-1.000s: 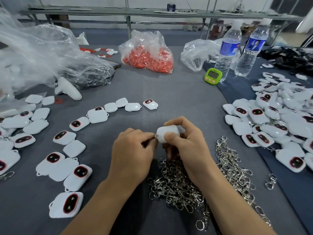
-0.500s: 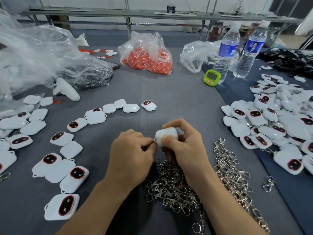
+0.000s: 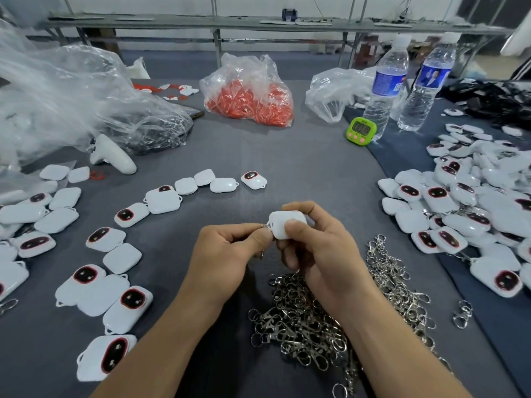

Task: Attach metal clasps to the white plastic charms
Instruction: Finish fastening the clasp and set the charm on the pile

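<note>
My right hand [image 3: 319,251] grips the rounded white plastic charm [image 3: 287,224] above the grey surface [image 3: 301,168] (just beyond the silver clasp pile [image 3: 301,320]); my left hand [image 3: 227,254] pinches a small metal clasp [image 3: 265,226] at its loop.

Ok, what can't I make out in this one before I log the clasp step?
Head view, clasp: nearly all hidden by the fingers of the left hand; whether it is through the loop of the charm cannot be told.
Head view, charm: partly covered by the thumb of the right hand; its far face is turned away.
Head view, timer: digits too small to read.
Head view, charm pile: cut off by the right edge.
</note>
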`<state>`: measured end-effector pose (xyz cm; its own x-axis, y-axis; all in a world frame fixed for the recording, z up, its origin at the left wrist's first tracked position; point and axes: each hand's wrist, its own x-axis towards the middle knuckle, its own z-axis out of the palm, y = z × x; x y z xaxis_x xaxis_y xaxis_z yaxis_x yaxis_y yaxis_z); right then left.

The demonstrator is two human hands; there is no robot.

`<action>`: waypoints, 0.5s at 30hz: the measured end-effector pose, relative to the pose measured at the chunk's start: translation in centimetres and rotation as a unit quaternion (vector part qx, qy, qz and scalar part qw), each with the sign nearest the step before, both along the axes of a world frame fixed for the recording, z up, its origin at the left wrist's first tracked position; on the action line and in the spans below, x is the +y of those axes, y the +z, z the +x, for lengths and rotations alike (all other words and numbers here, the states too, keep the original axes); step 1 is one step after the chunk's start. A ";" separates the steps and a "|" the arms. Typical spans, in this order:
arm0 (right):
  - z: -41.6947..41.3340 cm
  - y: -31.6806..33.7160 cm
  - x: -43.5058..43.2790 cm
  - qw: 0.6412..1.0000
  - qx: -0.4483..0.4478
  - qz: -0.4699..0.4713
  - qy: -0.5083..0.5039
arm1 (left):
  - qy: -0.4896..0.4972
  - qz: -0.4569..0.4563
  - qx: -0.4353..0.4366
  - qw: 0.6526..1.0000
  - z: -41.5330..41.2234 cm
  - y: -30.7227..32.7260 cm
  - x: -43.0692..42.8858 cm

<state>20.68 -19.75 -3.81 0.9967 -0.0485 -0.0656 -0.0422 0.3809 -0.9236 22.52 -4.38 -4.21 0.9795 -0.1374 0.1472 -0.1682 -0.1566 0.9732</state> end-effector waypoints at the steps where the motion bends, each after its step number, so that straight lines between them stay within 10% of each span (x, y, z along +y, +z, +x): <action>1: 0.0 0.0 0.1 1.000 0.001 0.003 0.002 | 0.003 -0.001 0.002 1.000 0.0 0.0 0.1; 5: -0.1 -0.4 0.6 0.999 -0.017 -0.039 -0.015 | 0.051 0.137 -0.106 0.984 0.1 -0.3 0.6; 9: -0.3 -1.2 1.4 0.968 -0.062 -0.239 -0.051 | 0.087 0.374 -0.260 0.886 -0.4 -0.6 0.6; 15: -0.5 -0.9 1.5 0.968 -0.063 -0.233 -0.064 | 0.095 0.399 -0.292 0.864 -0.7 -1.1 0.6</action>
